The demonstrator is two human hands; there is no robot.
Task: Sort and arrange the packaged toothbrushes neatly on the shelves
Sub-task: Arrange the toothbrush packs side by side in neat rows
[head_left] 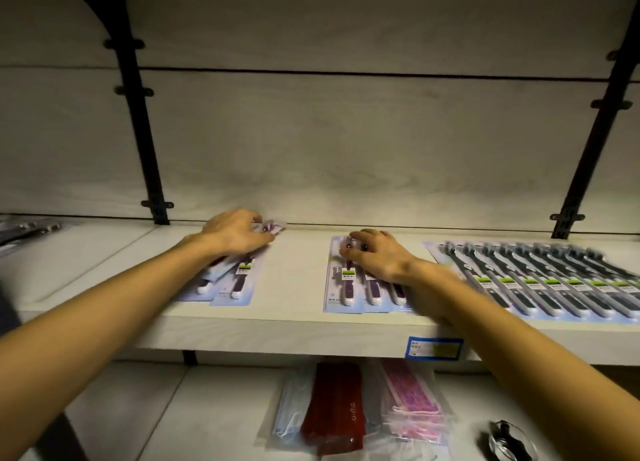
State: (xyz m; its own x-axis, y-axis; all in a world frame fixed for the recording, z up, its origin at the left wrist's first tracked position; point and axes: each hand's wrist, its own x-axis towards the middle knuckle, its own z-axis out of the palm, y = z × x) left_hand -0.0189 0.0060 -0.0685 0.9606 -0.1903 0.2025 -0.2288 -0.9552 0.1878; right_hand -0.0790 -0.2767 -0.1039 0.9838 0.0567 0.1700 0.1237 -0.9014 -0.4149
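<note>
Nearest, on the lower shelf (221, 408): bagged masks (349, 412) in blue, red and pink, plus a dark object at far right, too dim to identify; none of it belongs to this task. Above, the upper shelf (304, 332) carries a blue price tag (433, 347) on its front lip. Both forearms reach over that lip. On the shelf top, three groups of packaged toothbrushes. Right: a long grey row (540, 280), overlapped evenly, looks finished. Centre: the purple row (353, 287), three packs visible side by side, squared to the front edge. Right hand (381, 256) lies palm-down on the top ends of these packs, fingers curled, pressing rather than lifting; no pack is gripped as far as I can see. Left: a loose pile (232, 277) of the same purple packs, skewed and overlapping, lying well apart from the purple row. Left hand (235, 232) is over its far end, fingers bent around the top of one pack near the back wall (329, 149); it appears to grasp it, though the contact is partly hidden. Judgement: step in hand is consolidating the purple packs; the grey are done. Next move likely calls for lifting a pack clear of the pile, carrying it rightward and laying it just beside the row's left edge, parallel, while the right hand steadies the row.
</note>
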